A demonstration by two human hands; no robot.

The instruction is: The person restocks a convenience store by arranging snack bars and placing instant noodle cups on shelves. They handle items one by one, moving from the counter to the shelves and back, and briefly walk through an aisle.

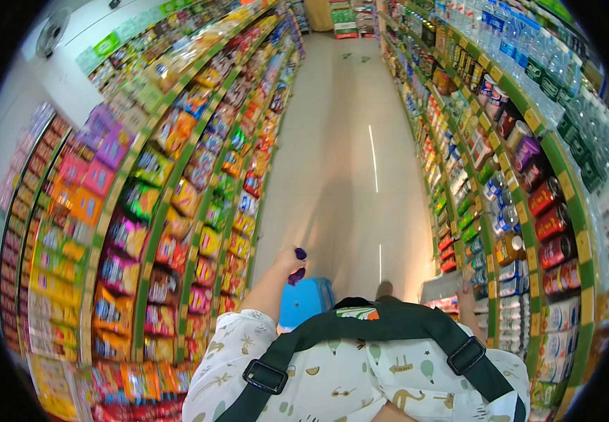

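Observation:
My left hand (286, 259) is closed around a small dark purple object (296, 276), whose two ends stick out of the fist; its kind is unclear. Just below that hand, a blue plastic container (306, 301) stands in the aisle, partly hidden by my arm and shirt. On the right side, close to the lower shelves, my right hand (464, 289) grips the edge of a flat, greyish sheet-like thing (441, 287). The fingers of this hand are blurred.
Long shelves of bagged snacks (157, 205) line the left side. The right shelves hold jars (547, 198), bottles and packs, with water bottles (542, 68) on top. A tiled floor (336, 132) runs between them towards stacked cartons (343, 18).

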